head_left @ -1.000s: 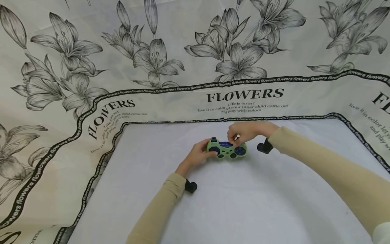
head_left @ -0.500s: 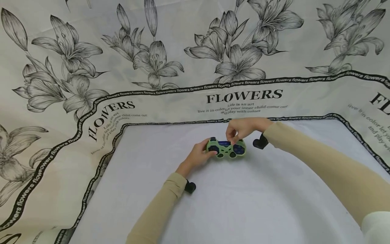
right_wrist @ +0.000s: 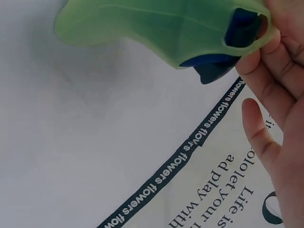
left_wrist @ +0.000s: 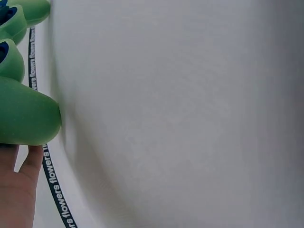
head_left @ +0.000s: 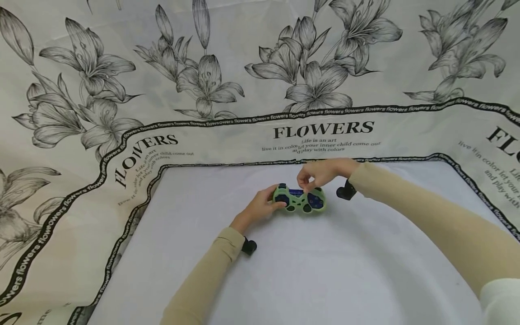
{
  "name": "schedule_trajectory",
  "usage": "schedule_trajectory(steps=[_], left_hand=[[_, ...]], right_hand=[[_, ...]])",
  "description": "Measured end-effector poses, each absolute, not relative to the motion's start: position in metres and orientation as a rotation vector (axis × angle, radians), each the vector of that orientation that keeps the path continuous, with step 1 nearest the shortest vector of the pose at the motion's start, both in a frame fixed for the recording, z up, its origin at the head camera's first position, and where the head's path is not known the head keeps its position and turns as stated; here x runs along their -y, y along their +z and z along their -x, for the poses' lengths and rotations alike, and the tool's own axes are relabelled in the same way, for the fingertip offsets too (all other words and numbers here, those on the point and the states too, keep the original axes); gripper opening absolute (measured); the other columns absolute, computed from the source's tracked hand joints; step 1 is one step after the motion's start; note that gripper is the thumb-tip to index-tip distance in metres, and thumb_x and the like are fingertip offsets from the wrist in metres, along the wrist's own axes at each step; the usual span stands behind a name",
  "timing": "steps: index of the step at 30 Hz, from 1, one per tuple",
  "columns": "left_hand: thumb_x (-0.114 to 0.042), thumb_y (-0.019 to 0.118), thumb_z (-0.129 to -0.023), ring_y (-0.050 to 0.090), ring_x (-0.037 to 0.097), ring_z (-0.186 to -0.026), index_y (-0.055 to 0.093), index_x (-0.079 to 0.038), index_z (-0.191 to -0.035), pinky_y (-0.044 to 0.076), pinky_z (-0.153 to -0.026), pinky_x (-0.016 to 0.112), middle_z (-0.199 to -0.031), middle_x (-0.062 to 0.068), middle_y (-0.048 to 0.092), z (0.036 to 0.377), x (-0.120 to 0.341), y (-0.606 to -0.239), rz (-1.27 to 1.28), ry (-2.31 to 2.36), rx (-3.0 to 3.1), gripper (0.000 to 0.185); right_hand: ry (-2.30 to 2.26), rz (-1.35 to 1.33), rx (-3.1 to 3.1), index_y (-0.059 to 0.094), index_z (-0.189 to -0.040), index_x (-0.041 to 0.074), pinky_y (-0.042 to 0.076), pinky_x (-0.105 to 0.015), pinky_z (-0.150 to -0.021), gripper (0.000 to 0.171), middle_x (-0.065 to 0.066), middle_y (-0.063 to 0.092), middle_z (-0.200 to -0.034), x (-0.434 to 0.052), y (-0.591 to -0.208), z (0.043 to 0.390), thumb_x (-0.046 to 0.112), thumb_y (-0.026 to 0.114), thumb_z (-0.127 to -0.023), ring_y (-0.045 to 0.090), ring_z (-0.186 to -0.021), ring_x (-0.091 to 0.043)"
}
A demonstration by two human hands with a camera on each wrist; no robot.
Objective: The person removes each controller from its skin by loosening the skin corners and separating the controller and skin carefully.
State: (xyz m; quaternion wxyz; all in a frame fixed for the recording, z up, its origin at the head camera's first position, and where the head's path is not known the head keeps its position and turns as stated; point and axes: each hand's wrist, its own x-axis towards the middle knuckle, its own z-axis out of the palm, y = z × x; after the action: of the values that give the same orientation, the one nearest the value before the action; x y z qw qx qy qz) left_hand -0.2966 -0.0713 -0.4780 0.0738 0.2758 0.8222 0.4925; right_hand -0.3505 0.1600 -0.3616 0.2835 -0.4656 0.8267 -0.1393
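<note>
Your right hand [head_left: 319, 173] has shifted slightly left, pinching the green cover [right_wrist: 137, 21]; your left hand [head_left: 260, 204] grips the controller [head_left: 295, 193], lengthwise roughly parallel to the far edge of the table [head_left: 308, 271].

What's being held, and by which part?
The green controller, by its left end, in the left hand; whether the right hand grips its upper edge, I can't tell.
</note>
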Motion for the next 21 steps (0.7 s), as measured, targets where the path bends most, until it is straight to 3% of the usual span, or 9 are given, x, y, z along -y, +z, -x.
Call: schedule_trajectory(steps=[6, 16, 21], left_hand=[[-0.014, 0.067, -0.090, 0.061, 0.025, -0.116, 0.043, 0.001, -0.140, 0.047, -0.102, 0.031, -0.125, 0.016, 0.062, 0.299, 0.074, -0.476, -0.888, 1.405, -2.471, 0.057], [-0.015, 0.066, -0.091, 0.060, 0.026, -0.117, 0.043, 0.001, -0.140, 0.047, -0.102, 0.032, -0.125, 0.016, 0.062, 0.302, 0.075, -0.472, -0.933, 1.399, -2.491, 0.057], [-0.014, 0.066, -0.091, 0.061, 0.027, -0.116, 0.042, 0.002, -0.141, 0.047, -0.103, 0.034, -0.124, 0.018, 0.062, 0.296, 0.073, -0.475, -0.925, 1.391, -2.488, 0.058]], right_hand=[[-0.198, 1.277, -2.227, 0.057, -0.079, 0.015, 0.047, -0.027, -0.076, 0.014, 0.009, 0.059, -0.079, -0.157, -0.357, 0.343, 0.015, 0.063, -0.092, 0.053, -0.075, -0.006], [0.128, 1.340, -2.240, 0.064, -0.071, 0.014, 0.048, -0.022, -0.063, 0.014, 0.008, 0.061, -0.069, -0.141, -0.343, 0.337, 0.013, 0.074, -0.081, 0.050, -0.062, -0.005], [-0.014, 1.351, -2.187, 0.056, -0.066, 0.015, 0.048, -0.022, -0.070, 0.024, 0.010, 0.055, -0.066, -0.145, -0.351, 0.334, 0.008, 0.073, -0.082, 0.048, -0.065, -0.002]])
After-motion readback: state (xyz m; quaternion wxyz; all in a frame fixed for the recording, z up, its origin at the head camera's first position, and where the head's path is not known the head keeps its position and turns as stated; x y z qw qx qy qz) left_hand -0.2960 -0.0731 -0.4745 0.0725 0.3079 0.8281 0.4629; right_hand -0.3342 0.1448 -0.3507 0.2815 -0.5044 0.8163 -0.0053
